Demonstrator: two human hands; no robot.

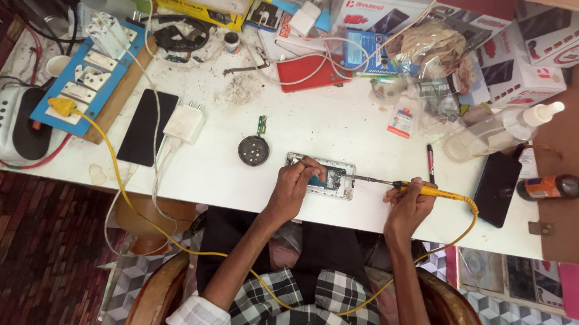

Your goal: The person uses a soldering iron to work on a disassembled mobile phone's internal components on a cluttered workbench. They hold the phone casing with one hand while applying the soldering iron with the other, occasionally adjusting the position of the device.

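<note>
Right hand [409,205] closed around yellow soldering iron [432,190], tip at opened phone [322,176]. Left hand [291,186] pinching thin tool on phone, resting on white surface [340,122].

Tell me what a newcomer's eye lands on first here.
Mid-table, the opened phone under the left hand, with the right hand aiming a yellow soldering iron at it. Next, the yellow cord trailing to the blue switchboard at far left.
</note>
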